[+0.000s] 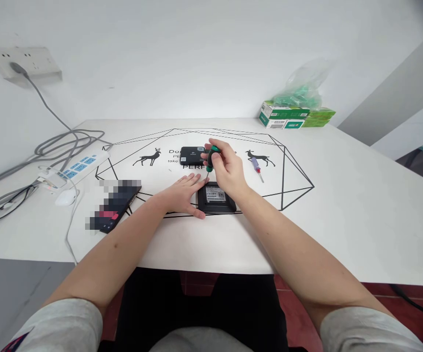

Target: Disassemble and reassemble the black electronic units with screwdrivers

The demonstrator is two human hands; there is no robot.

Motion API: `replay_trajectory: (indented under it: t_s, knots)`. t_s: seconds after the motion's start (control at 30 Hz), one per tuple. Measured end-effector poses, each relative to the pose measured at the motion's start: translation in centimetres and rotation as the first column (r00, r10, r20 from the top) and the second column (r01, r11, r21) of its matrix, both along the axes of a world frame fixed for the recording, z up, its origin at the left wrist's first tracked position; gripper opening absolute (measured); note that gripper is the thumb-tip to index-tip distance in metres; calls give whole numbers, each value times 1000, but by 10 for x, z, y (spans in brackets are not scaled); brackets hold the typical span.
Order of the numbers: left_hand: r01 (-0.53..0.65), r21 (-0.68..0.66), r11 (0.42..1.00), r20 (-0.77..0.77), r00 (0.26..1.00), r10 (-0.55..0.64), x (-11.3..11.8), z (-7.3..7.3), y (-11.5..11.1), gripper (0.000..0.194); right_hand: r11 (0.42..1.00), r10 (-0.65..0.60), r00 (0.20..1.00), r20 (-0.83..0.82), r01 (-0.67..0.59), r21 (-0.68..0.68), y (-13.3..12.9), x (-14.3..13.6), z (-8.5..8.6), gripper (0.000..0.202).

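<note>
A green-handled screwdriver (210, 166) is gripped in my right hand (229, 168), its shaft pointing down at the upper left corner of a black square device (217, 205). That device lies flat with a white printed label facing up. Along its left edge rests my left hand (185, 194), fingers stretched out, thumb and fingertips against the device. Behind it lies another black device (191, 156) with small stickers, partly hidden by my right hand. To the right is a second screwdriver (257, 168) with a purple and red handle.
A phone (119, 205), partly pixelated, lies left of my left arm. Further left are a power strip (81, 166), coiled grey cables (61, 142) and a white charger (66, 197). Green and white boxes (285, 115) with a plastic bag (303, 90) stand at the back right.
</note>
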State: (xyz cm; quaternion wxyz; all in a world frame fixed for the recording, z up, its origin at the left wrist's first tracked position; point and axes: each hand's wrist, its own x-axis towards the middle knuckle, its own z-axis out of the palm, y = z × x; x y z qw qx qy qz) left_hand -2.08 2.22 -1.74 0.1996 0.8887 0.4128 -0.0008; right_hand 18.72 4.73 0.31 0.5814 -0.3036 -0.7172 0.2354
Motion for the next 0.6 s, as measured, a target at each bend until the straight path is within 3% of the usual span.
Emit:
replay_trajectory:
  t_s: [0.2, 0.43, 0.6]
  knots:
    - [-8, -9, 1000, -9, 1000, 8, 1, 3, -2, 147, 951, -280, 957, 73, 266, 155, 3, 4, 5, 36]
    - [-9, -20, 1000, -10, 1000, 9, 1, 6, -2, 146, 985, -152, 988, 36, 149, 89, 1, 2, -2, 45]
    - [-18, -4, 1000, 19, 1000, 18, 1, 5, -2, 147, 968, -213, 975, 57, 202, 150, 1, 2, -1, 42]
